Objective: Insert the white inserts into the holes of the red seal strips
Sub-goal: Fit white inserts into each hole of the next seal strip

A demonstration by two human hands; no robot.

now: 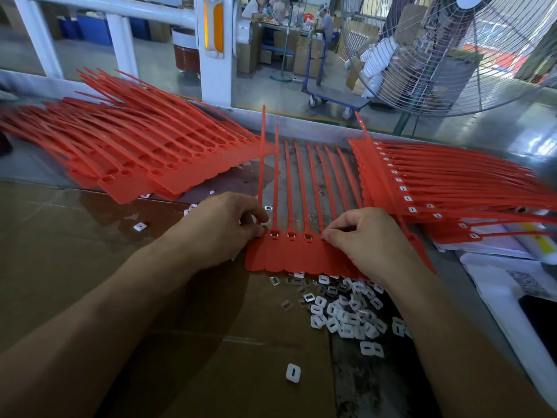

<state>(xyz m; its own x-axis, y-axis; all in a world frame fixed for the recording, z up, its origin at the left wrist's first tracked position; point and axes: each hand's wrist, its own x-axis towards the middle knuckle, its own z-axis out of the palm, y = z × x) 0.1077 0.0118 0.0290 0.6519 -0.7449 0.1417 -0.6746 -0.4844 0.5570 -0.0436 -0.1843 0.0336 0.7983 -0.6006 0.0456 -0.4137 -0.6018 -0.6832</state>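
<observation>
Head view: the left hand (223, 226) pinches the left edge of the red seal strips (289, 254) on the tabletop (90, 267); the right hand (366, 236) presses an insert into a hole. Loose white inserts (346, 312) lie just below both grips.

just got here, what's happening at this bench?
A person is fitting white inserts into a joined row of red seal strips lying on cardboard. The left hand holds the row's left end; the right hand presses its fingertips at a hole further right. Three holes between the hands already hold inserts. Unfilled strips are stacked on the left, filled strips on the right.
</observation>
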